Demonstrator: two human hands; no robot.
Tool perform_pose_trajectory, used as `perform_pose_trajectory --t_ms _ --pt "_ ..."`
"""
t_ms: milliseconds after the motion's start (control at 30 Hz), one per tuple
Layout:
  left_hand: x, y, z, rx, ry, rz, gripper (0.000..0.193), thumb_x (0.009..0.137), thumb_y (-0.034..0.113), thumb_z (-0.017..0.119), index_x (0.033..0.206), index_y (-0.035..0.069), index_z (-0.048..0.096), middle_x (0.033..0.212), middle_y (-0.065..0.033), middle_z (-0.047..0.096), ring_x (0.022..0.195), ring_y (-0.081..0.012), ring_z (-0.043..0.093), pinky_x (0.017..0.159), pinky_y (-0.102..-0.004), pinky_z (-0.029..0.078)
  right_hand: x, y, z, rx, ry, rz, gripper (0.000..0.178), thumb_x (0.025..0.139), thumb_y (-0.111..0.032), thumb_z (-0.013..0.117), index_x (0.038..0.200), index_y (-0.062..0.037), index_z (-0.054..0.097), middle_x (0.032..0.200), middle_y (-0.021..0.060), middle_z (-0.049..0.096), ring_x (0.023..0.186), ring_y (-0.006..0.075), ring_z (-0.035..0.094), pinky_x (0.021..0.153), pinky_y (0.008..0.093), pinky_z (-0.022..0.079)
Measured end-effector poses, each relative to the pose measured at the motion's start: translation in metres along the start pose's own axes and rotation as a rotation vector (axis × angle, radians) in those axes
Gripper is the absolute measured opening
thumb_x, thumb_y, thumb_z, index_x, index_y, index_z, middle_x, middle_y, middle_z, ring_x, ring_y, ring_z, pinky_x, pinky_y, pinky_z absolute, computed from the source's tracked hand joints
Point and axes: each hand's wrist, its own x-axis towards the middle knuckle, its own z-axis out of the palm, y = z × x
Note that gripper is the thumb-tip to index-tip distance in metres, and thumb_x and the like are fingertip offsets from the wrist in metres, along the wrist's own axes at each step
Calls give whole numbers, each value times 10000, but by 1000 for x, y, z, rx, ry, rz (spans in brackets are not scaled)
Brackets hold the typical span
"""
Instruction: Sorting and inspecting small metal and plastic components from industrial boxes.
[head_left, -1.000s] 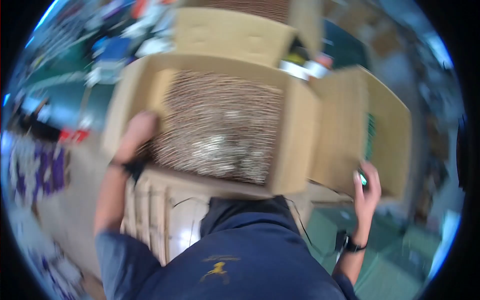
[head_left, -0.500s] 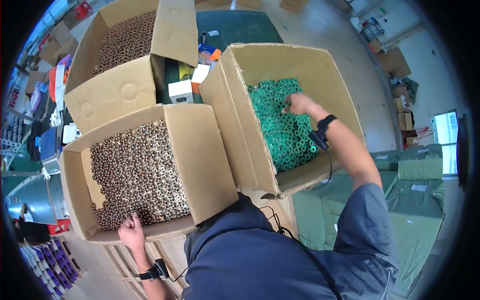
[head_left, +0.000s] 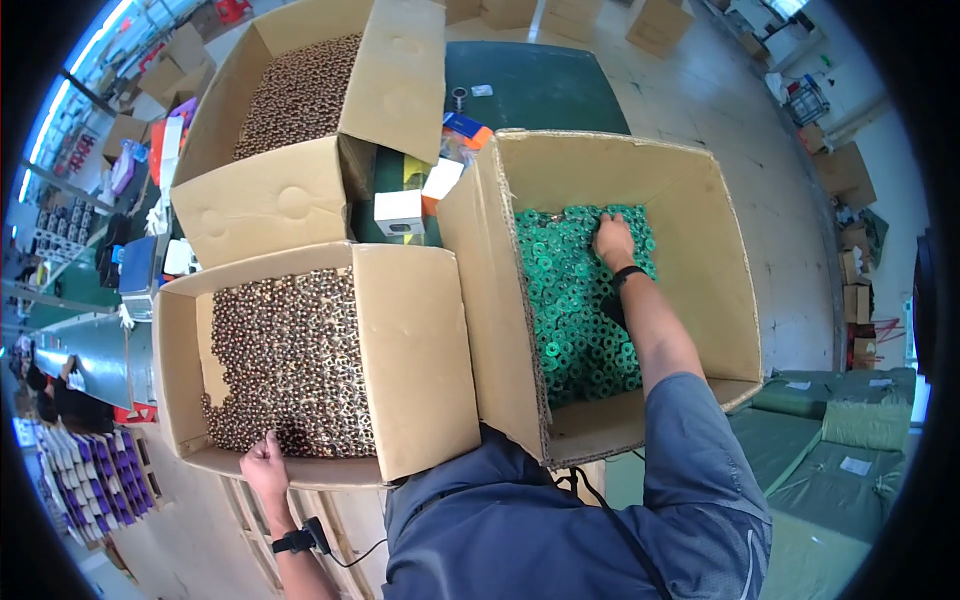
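small white box [head_left: 399, 212], green tabletop [head_left: 545, 85], green-wrapped bundles [head_left: 770, 445]

At three o'clock in the head view, an open cardboard box [head_left: 500, 330] is partly filled with green ring-shaped pieces [head_left: 570, 310], which are touched by the fingers of the right hand [head_left: 614, 242]. At eight o'clock, bronze-coloured metal pieces [head_left: 290, 350] are contained in a second carton [head_left: 415, 360], its near rim overlapped by the curled left hand [head_left: 264, 467]. Brown pieces [head_left: 300, 95] are held in a rear carton [head_left: 265, 205] at ten o'clock. A small white box [head_left: 400, 213] is seen at eleven, a dark green table [head_left: 530, 85] at twelve. Green-wrapped bales [head_left: 840, 490] are grouped at four o'clock.
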Motion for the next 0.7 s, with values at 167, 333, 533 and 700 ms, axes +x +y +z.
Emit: perform_pose_trajectory --t_ms 167,333,533,700 --pt "-4 10 -9 68 -2 -51 549 970 287 659 550 -11 470 470 -113 374 455 -159 296 460 -405 290 -1 -12 -12 -55 -14 -93 357 851 -170 666 1178 -37 613 1268 158 576 1190 342 592 946 451 551" --pt "-1 18 -9 34 13 -30 534 952 295 671 553 -4 479 472 -132 415 434 -189 320 461 -418 332 -21 -2 -58 53 -43 -35 420 751 -324 753 1058 -42 699 1086 173 706 984 343 693 868 460 561" --pt "-7 77 -7 -570 -30 -31 414 1011 173 607 636 -2 604 534 45 441 526 -66 340 475 -288 273 -121 -53 -206 736 -64 -244 209 790 -159 795 844 -44 629 737 -18 598 684 71 537 657 257 481" --pt "-17 188 -17 -886 -564 113 182 985 146 645 1084 12 718 906 -59 729 858 -95 664 764 -265 536 -278 -149 -288 857 -201 -669 233 685 -1 749 857 -46 599 815 -13 619 748 82 552 689 250 472"
